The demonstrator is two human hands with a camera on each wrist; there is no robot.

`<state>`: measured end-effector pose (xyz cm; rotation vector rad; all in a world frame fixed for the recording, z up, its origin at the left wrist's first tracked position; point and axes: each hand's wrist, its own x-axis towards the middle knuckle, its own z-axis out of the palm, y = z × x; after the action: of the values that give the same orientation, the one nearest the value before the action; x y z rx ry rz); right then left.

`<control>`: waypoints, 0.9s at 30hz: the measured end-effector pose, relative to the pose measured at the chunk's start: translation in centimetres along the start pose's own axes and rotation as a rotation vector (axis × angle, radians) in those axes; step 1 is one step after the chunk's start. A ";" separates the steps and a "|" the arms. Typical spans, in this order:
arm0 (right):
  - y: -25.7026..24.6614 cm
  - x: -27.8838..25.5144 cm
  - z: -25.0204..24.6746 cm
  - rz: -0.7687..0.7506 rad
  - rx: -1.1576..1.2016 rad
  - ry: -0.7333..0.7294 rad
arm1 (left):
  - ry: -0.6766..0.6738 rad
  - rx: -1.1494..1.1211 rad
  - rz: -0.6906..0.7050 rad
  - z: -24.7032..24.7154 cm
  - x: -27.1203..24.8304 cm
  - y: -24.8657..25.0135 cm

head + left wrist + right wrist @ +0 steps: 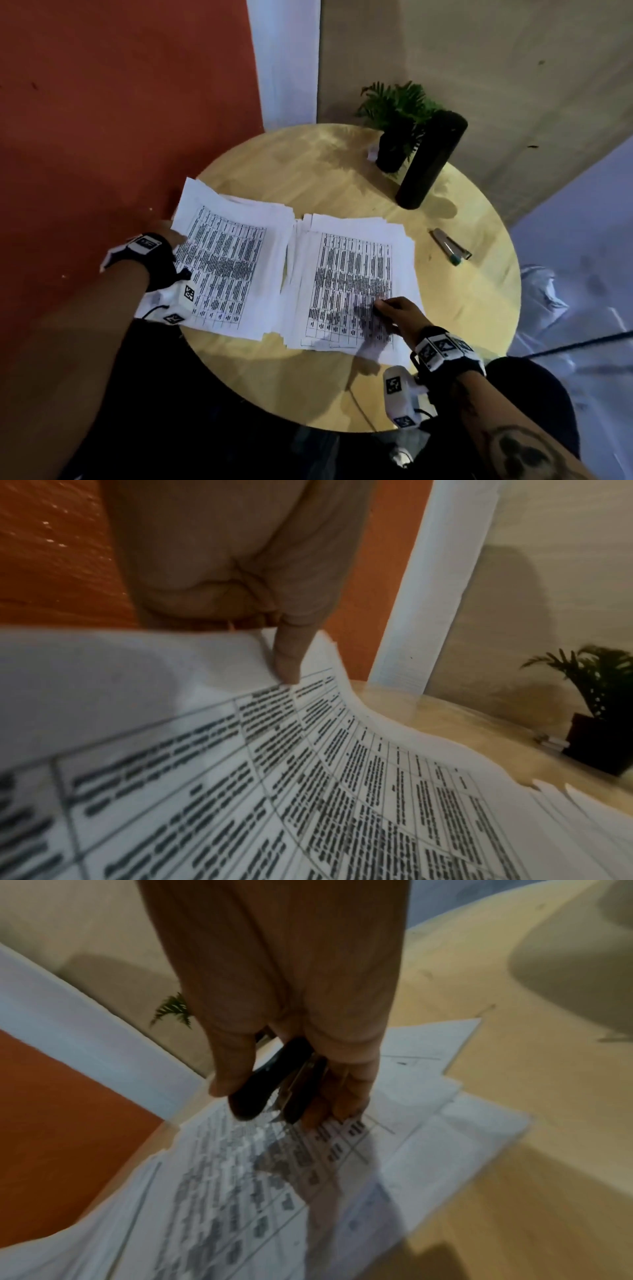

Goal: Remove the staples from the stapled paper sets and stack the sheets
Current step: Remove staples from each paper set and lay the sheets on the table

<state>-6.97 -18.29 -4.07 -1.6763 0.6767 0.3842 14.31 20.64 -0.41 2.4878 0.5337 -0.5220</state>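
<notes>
— Pale wood: the round table (342, 383) carries two piles of printed sheets side by side. What surrounds them?

— At the far edge, a small potted plant (397, 116) with a tall black cylinder (432, 159) just beside it on the right, and a small white item at the pot's foot, too small to identify. A pen-like object (450, 247) lies alone, right of the papers. An orange wall stands on the left. Nothing lies across the piles but the hands themselves.

— Location of the task items?

— The left pile (236, 270) overhangs the table's left edge; the right pile (352, 287) sits near centre, its sheets fanned unevenly. The two nearly touch.

— State of the hands?

— The left hand (240, 569) pinches the far left corner of the left pile's top sheet, thumb (287, 656) on top, the paper bowed upward there. The right hand (291, 1001) curls around a black staple remover (270, 1080), thumb on one side, fingertips brushing the right pile's near right area.

— Anything obscured?

— Print is blurred and unreadable. No staple can be made out. The left hand's fingers are hidden beneath the sheet. The remover's claws are lost in blur.
</notes>
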 end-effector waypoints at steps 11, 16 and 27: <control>0.7 1.0 -0.3 0.090 0.141 -0.065 | 0.046 0.025 0.373 7.0 -3.1 12.5; 1.5 1.5 -0.3 0.076 0.179 -0.048 | -0.277 0.109 0.304 13.6 -4.8 16.6; 2.3 1.8 -0.5 0.018 0.193 -0.047 | -0.283 0.115 0.179 17.0 -3.3 17.9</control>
<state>-7.04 -19.39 -6.81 -1.4753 0.6731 0.3591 15.62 -3.86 -4.67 2.4792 0.1726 -0.8343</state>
